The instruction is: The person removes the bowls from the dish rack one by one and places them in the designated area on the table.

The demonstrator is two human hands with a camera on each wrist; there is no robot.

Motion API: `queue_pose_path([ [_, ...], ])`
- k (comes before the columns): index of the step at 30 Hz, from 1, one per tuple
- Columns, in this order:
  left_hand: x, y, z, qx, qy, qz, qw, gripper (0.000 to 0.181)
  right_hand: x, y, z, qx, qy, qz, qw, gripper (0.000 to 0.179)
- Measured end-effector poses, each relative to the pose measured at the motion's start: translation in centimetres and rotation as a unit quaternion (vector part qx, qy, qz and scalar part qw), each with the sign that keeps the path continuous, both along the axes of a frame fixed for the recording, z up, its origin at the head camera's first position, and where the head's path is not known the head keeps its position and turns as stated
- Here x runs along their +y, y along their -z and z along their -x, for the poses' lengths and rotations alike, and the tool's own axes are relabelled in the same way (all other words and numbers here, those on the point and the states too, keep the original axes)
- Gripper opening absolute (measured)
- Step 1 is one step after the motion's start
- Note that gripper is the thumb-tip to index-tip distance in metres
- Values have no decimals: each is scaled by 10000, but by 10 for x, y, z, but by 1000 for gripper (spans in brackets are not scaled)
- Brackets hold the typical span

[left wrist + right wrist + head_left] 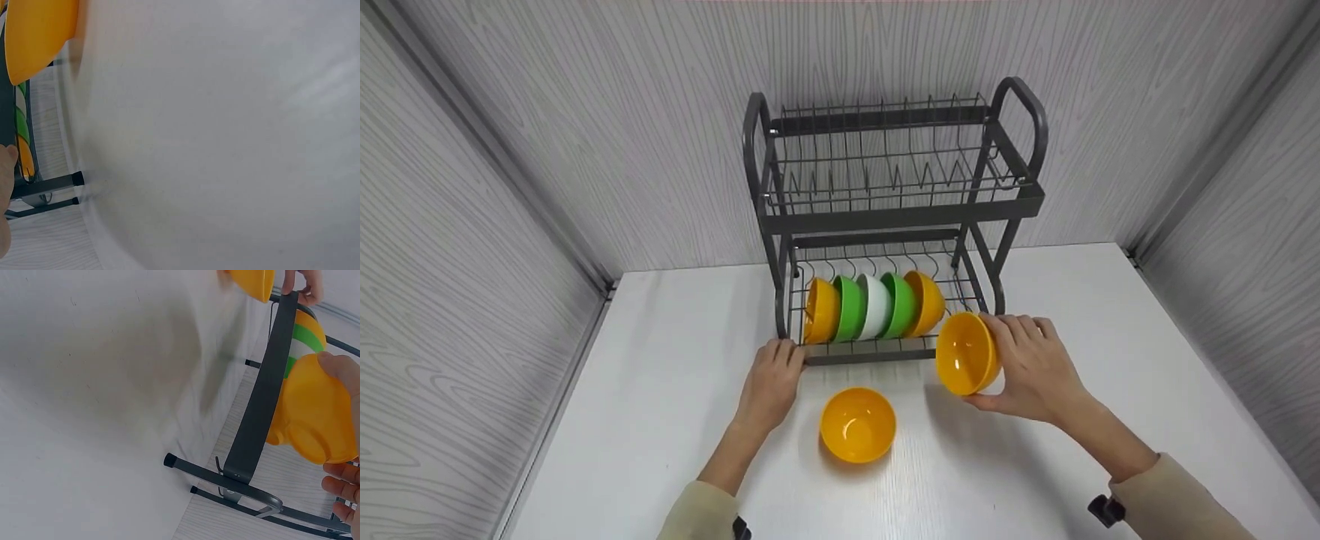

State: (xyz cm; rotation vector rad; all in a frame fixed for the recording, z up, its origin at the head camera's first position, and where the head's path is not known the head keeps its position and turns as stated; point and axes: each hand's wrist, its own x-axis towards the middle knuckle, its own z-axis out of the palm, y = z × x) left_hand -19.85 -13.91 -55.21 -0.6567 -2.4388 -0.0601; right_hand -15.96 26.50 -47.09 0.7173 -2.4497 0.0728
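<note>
My right hand (1035, 371) holds a yellow-orange bowl (962, 354) by its rim and base, thumb on one side and fingers on the other. The bowl is tilted on its side, in front of the right end of the dark dish rack (904, 217). With my left hand (771, 379) I grip the front left corner of the rack's lower tier. A second orange bowl (858, 426) stands upright on the table between my hands. On the lower tier a row of bowls leans on edge: orange (823, 311), green (850, 307), white (874, 307), green (900, 306) and orange (925, 304).
The rack's upper tier (900, 217) overhangs the row of bowls, with wire dividers on it. Wood-grain panels (585, 135) rise behind and on both sides of the white table (675, 390). Rack feet (170, 460) show in the right wrist view.
</note>
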Motion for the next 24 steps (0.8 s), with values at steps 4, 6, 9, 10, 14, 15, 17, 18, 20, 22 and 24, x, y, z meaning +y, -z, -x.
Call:
queue_pose_path([
  [4, 0, 0, -1, 17, 4, -27, 10000, 18, -1, 6, -3, -58, -38, 145, 9999, 118],
  [6, 0, 0, -1, 18, 6, -20, 10000, 18, -2, 9, -5, -69, -57, 213, 9997, 119],
  [9, 0, 0, -1, 15, -20, 14, 10000, 18, -3, 13, -7, -80, -75, 282, 9995, 119],
  [10, 0, -1, -1, 23, -19, 21, 10000, 18, -3, 15, -7, -83, -76, 305, 9995, 119],
  [14, 1, -1, -1, 30, -30, 44, 10000, 18, -3, 20, -10, -119, -73, 390, 9991, 119],
  [15, 1, -1, -1, 36, -30, 55, 10000, 18, -4, 21, -11, -126, -71, 406, 9991, 119],
  [17, 1, -1, -1, 36, -38, 77, 10000, 18, -4, 22, -12, -142, -72, 434, 9989, 120],
  [18, 1, -1, -1, 42, -39, 83, 9999, 17, -5, 23, -12, -161, -73, 449, 9988, 120],
  [20, 1, -1, 0, 44, -47, 95, 9999, 17, -6, 25, -13, -194, -78, 469, 9987, 120],
  [22, 1, -1, 0, 36, -45, 81, 10000, 18, -8, 26, -14, -218, -74, 501, 9985, 120],
  [24, 0, 0, -1, 19, -48, 68, 10000, 18, -9, 27, -14, -227, -70, 541, 9983, 120],
])
